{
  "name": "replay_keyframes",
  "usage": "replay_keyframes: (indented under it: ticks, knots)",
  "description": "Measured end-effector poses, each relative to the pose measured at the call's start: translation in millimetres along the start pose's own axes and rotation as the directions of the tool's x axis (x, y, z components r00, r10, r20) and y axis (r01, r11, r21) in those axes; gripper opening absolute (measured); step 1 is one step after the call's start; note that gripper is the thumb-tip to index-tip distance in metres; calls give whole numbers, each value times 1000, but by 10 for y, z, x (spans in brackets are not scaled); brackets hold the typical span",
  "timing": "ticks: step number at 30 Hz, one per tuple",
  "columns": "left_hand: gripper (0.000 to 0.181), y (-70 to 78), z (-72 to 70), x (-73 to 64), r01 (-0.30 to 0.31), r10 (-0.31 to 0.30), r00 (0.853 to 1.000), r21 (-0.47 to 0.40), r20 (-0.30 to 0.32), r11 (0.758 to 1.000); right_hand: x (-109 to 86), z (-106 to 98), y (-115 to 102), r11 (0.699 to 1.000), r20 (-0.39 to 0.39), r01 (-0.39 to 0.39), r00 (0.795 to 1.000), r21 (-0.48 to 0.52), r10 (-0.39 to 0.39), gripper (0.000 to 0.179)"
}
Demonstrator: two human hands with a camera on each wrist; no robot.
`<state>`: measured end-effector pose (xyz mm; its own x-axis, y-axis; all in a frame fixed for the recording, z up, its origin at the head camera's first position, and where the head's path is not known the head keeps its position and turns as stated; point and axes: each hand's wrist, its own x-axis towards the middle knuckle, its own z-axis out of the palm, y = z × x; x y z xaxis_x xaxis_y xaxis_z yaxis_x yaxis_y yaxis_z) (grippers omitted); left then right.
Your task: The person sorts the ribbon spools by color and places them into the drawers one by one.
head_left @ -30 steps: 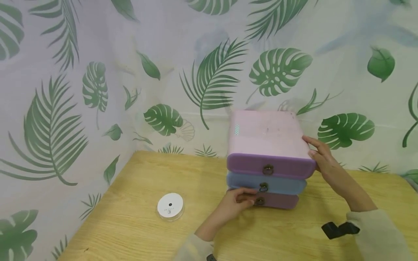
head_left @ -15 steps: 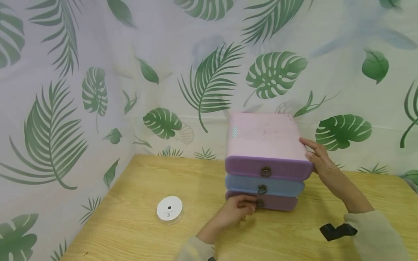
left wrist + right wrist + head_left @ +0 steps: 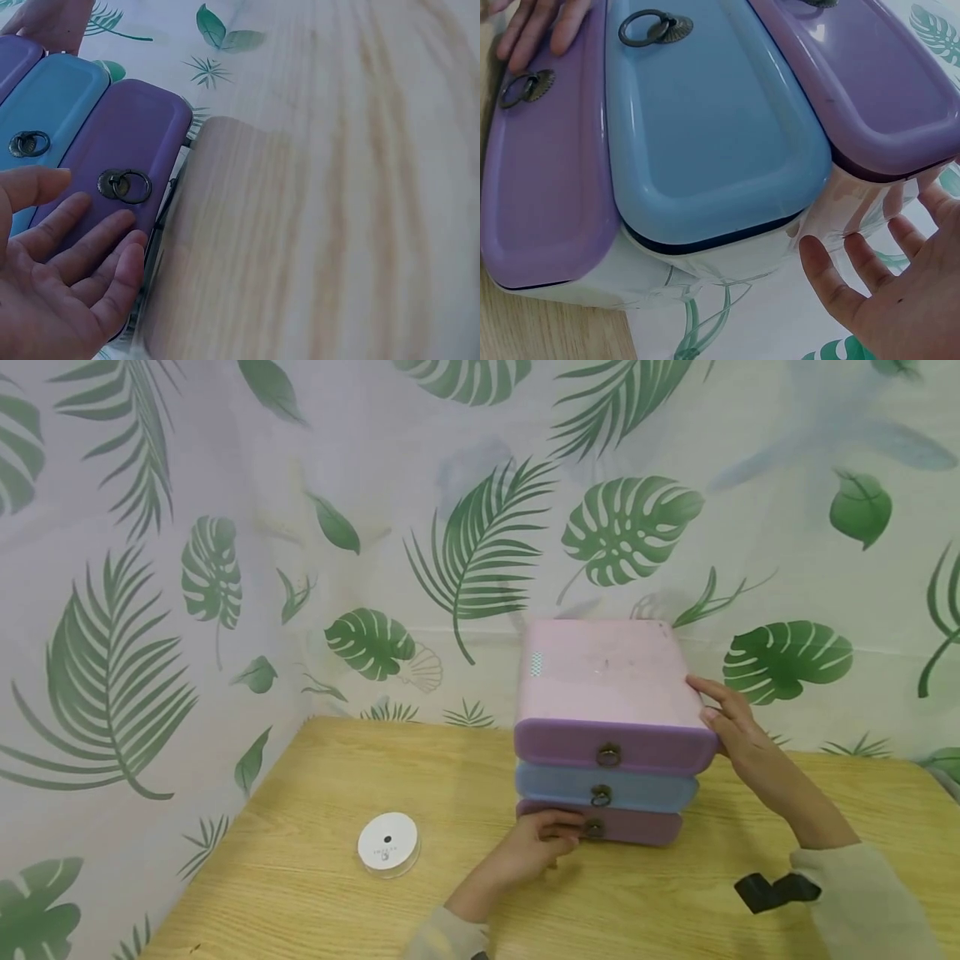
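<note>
A small chest of drawers with a pale pink top stands on the table. Its fronts are a purple top drawer, a blue middle drawer and a purple bottom drawer, each with a dark ring pull. My left hand lies against the bottom drawer's front, just left of its ring pull; the left wrist view shows its fingers loosely extended, not through the ring. At the chest's right side, my right hand rests its fingertips on the side wall, fingers spread in the right wrist view.
A white round spool lies on the wooden table to the left of the chest. Behind the table hangs a leaf-patterned cloth, close to the back of the chest.
My left hand has come down slightly, from near the blue drawer's lower edge to the bottom drawer's front. The right hand stays at the chest's side. The head view has shifted a little.
</note>
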<state>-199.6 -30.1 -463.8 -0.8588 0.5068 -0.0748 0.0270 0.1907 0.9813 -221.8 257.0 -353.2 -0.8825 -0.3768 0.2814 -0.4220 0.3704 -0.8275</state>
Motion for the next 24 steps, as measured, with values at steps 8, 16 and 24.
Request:
replay_keyframes:
  ticks: [8,16,24]
  knots:
    - [32,-38,18,26,27,-27,1000,-68,6,997,-6,6,19,1000,22,-15,1000,17,15,48]
    - [32,-55,66,51,30,-30,1000,-73,2,997,-21,3,17,999,26,-24,999,36,24,48]
    - [32,-67,99,78,54,-49,998,-147,31,988,-17,-7,5,1000,18,-25,1000,18,25,48]
